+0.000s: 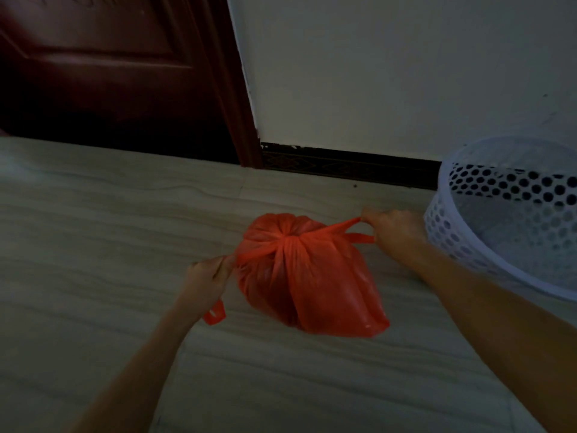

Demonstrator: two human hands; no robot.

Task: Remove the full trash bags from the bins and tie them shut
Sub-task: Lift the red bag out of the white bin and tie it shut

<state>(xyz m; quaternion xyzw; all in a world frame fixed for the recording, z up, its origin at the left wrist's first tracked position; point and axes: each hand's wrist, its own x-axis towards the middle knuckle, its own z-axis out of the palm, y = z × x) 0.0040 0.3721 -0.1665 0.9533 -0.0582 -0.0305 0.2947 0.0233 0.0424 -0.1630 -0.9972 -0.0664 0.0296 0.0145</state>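
Observation:
A full red plastic trash bag lies on the pale tiled floor in the middle of the head view. Its two handles cross over the bunched top and are pulled out to either side. My left hand grips the left handle, whose loose end hangs below my wrist. My right hand grips the right handle, stretched taut toward the bin. A white perforated bin stands at the right edge, just past my right hand, and its inside looks bare.
A white wall with a dark skirting board runs behind the bag. A dark red wooden door fills the upper left. Pale floor stretches to the left and toward me.

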